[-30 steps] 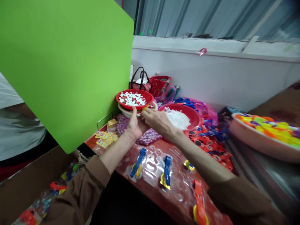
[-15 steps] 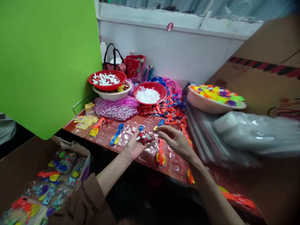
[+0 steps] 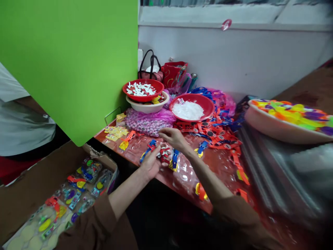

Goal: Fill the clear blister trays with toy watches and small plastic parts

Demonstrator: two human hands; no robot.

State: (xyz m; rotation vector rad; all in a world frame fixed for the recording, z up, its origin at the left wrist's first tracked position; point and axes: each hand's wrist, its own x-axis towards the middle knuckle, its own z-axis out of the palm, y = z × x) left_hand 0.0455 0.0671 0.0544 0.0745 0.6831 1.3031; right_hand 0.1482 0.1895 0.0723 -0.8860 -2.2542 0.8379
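Note:
My left hand (image 3: 152,162) is cupped, palm up, around a small pile of red and white plastic pieces (image 3: 163,153). Just above and beyond it is my right hand (image 3: 174,138), its fingers bent and pressed together; whatever is between the fingertips is too small to make out. Under both hands lie clear moulded plastic trays (image 3: 184,173) on a red-brown table. Toy watches rest in their hollows: a blue strap with a yellow disc (image 3: 174,160) beside my left hand, another blue one (image 3: 201,148) farther right, and an orange one (image 3: 201,191) near the table edge.
Behind stand a red bowl of white pieces (image 3: 142,89), a red bowl of clear bits (image 3: 192,107) and a purple bag of beads (image 3: 148,123). Orange straps (image 3: 210,130) are heaped at the right. A green panel (image 3: 78,62) and carton (image 3: 65,166) flank the left; a basin (image 3: 283,125) the right.
The view has turned left, so the table things sit farther right. My right hand has moved left across the trays to above my left hand, which still holds the red and white pieces.

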